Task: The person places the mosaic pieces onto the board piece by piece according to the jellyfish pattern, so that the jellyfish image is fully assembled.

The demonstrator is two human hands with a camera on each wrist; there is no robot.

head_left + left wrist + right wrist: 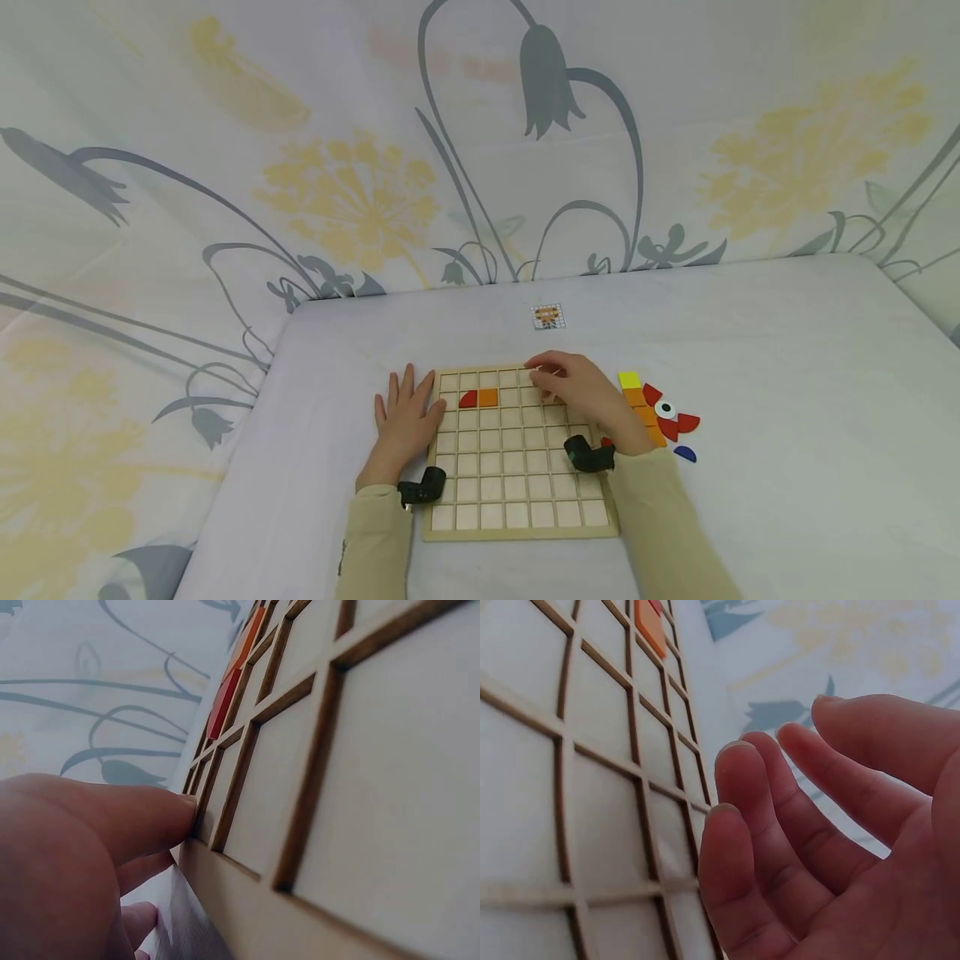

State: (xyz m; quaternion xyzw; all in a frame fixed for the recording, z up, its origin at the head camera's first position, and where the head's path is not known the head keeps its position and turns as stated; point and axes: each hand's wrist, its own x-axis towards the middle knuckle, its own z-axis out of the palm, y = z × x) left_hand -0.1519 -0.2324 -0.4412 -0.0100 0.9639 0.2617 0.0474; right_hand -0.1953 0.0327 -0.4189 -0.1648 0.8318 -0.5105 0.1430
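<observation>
Board [474, 534] lies flat on the table [810, 392], most of its cells bare. Red piece [468, 399] and orange piece [488, 397] sit side by side in the second row from the far edge. Loose pieces [643, 415] cluster just right of the board, partly past the forearm; small card [548, 316] beyond the far edge.

Left hand [406, 423]: fingers spread and relaxed along the board's left side, thumb tip on its rim. Good brace, I judge; keep it light but steady so the grid cannot skid.

Right hand [573, 386]: fingers loosely bent over the far right part, thumb apart from them, no piece showing between. Contact with the board: cannot tell.

Step looks like filling cells. Best done by pinching one piece by its edges, squaring it to the cell walls, then pressing flat. Check card for row and column. Swing the sleeve wide of the loose pieces; a low pass could scatter them.
</observation>
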